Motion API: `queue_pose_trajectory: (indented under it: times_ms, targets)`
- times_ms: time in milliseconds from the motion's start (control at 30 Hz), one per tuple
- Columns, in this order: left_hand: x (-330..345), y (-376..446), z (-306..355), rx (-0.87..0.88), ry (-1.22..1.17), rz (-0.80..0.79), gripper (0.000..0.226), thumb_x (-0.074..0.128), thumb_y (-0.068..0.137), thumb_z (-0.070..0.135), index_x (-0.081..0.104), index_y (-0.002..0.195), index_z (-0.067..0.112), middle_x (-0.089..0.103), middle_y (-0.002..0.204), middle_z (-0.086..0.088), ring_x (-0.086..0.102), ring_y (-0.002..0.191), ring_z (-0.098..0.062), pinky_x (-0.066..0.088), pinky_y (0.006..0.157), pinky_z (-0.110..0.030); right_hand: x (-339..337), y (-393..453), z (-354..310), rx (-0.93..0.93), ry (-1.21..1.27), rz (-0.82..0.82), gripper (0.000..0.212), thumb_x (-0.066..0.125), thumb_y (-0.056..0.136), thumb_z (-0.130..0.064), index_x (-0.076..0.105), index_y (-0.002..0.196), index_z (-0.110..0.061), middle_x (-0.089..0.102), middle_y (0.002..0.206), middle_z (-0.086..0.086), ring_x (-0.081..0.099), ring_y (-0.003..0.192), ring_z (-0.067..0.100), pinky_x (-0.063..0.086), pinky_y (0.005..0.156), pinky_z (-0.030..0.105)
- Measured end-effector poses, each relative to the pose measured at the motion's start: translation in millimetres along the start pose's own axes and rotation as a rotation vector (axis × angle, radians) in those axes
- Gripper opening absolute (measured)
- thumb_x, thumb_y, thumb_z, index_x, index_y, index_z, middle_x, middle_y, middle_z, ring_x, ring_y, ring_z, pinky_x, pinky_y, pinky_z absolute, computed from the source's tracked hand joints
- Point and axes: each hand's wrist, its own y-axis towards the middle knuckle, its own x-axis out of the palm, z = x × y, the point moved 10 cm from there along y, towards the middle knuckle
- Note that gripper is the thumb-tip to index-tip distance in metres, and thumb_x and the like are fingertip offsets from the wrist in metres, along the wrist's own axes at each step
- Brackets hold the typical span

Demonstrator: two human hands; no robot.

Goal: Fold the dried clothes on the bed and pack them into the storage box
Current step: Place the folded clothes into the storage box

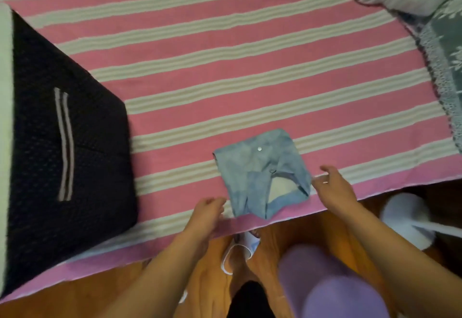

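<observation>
Pink striped bedsheet (225, 67) holds small folded denim shorts (262, 172) between left hand (207, 214) and right hand (335, 187), both loosely spread, gripping nothing. Folding looks finished; next, lift it toward the dark storage box (62, 142), far beyond the left hand.

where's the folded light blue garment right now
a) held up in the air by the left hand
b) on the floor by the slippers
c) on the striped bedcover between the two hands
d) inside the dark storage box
c: the folded light blue garment lies flat on the striped bedcover near its edge, with the left hand and right hand on either side, neither gripping it.
</observation>
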Motion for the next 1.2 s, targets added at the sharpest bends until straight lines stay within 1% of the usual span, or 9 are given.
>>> queue_pose_trajectory:
  times_ms: [100,167,333,533,700,833,900,1033,1200]
  targets:
    - [30,68,-6,0.029,-0.098,0.048,0.063,0.063,0.082,0.065,0.064,0.117,0.012,0.072,0.104,-0.005,0.07,0.089,-0.024,0.056,0.085,-0.043,23,61,-17,-0.061,0.034,-0.069,0.056,0.051,0.102,-0.033,0.036,0.152,-0.012,0.047,0.149,0.011,0.049,0.133,0.032,0.041,0.108,0.046]
    - [41,95,-7,0.046,-0.131,0.109,0.066,0.065,0.075,0.068,0.066,0.115,0.016,0.076,0.105,-0.005,0.074,0.093,-0.026,0.06,0.087,-0.05,47,94,-22,-0.117,-0.018,-0.107,0.053,0.047,0.101,-0.045,0.046,0.144,-0.014,0.051,0.144,0.013,0.054,0.124,0.035,0.045,0.105,0.049]
    - [48,107,-17,0.122,-0.172,0.102,0.019,0.067,0.097,0.035,0.072,0.104,0.018,0.079,0.097,0.003,0.076,0.089,-0.02,0.061,0.084,-0.043,73,102,-18,-0.09,0.167,-0.269,0.043,0.061,0.096,-0.044,0.056,0.126,-0.013,0.068,0.114,0.007,0.068,0.097,0.028,0.056,0.087,0.045]
    - [17,38,-8,0.246,-0.05,0.074,0.023,0.057,0.103,0.016,0.064,0.124,0.021,0.074,0.12,-0.002,0.071,0.108,-0.021,0.056,0.096,-0.048,71,4,-15,0.017,0.492,-0.514,0.027,0.059,0.1,-0.026,0.068,0.12,-0.01,0.076,0.105,0.012,0.073,0.096,0.031,0.057,0.088,0.048]
    - [-42,-93,31,0.325,-0.007,0.062,0.042,0.064,0.091,0.019,0.058,0.132,0.023,0.073,0.119,0.002,0.07,0.11,-0.019,0.054,0.1,-0.052,36,-109,-62,-0.043,0.64,-0.49,0.026,0.054,0.104,-0.024,0.064,0.126,-0.017,0.075,0.11,0.01,0.073,0.099,0.03,0.056,0.091,0.054]
    - [-113,-204,85,0.547,-0.005,0.121,0.07,0.059,0.098,0.001,0.032,0.147,0.044,0.061,0.119,0.026,0.065,0.104,0.008,0.054,0.096,-0.035,-11,-194,-142,-0.248,0.627,-0.279,0.045,0.059,0.101,-0.026,0.043,0.141,-0.038,0.066,0.114,-0.012,0.07,0.087,0.005,0.056,0.07,0.03]
    - [-154,-249,110,0.651,-0.012,0.124,0.079,0.056,0.1,0.001,0.027,0.147,0.057,0.056,0.128,0.035,0.062,0.115,0.006,0.053,0.1,-0.035,-25,-238,-195,-0.381,0.633,-0.261,0.054,0.057,0.102,-0.027,0.033,0.145,-0.05,0.058,0.118,-0.021,0.065,0.09,-0.007,0.054,0.072,0.026]
    - [-254,-313,146,0.842,-0.008,0.224,0.067,0.055,0.102,0.004,0.04,0.135,0.06,0.051,0.143,0.017,0.061,0.118,-0.003,0.058,0.091,-0.027,-18,-326,-300,-0.587,0.672,-0.299,0.053,0.054,0.101,-0.026,0.03,0.145,-0.044,0.047,0.11,-0.031,0.052,0.073,-0.032,0.047,0.059,0.004]
    - [-410,-320,156,0.908,0.069,0.318,0.037,0.054,0.103,0.008,0.064,0.126,0.035,0.066,0.124,0.018,0.062,0.115,-0.001,0.056,0.09,-0.03,71,-400,-410,-0.715,0.655,-0.372,0.067,0.065,0.091,-0.038,0.03,0.147,-0.052,0.055,0.126,-0.028,0.065,0.104,-0.006,0.06,0.08,0.028]
